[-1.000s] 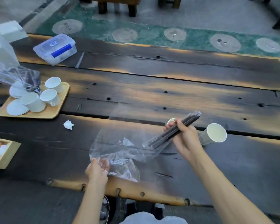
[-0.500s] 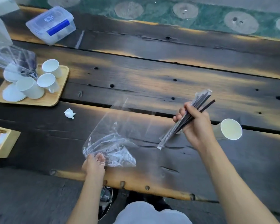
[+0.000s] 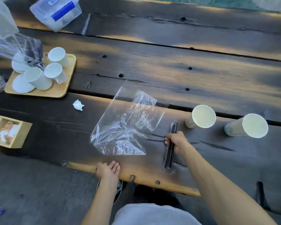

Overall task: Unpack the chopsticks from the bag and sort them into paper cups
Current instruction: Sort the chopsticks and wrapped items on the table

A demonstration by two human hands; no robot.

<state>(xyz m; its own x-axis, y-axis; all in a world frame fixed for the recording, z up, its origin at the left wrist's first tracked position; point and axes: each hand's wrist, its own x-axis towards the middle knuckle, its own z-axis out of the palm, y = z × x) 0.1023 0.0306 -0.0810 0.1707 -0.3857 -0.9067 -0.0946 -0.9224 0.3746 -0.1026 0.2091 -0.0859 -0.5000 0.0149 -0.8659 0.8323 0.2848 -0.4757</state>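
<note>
Now the left hand [image 3: 108, 171] rests flat on the near edge of the dark weathered plank table [image 3: 152, 65], fingers loosely together and holding nothing; half a second ago it gripped the crumpled clear plastic bag [image 3: 126, 125], which now lies let go and flattened just beyond it. The right hand [image 3: 177, 141] has come down from mid-air and pins the bundle of dark slender chopsticks [image 3: 169, 151] against the table, fingers curled tight around its middle. So the unpacking looks done, and sorting probably comes next.

Two white paper cups [image 3: 203, 116] stand just beyond that hand, well within reach, and appear empty. Further left, a pale wooden tray [image 3: 62, 91] carries more white cups.

Whether a thin clear sleeve wraps the chopsticks is hard to tell; something glossy shows at their near end. Their count cannot be read. A second clear bag [image 3: 10, 44] drapes over the tray's far cups, and a clear lidded plastic box [image 3: 57, 11] is cut off by the top edge.
</note>
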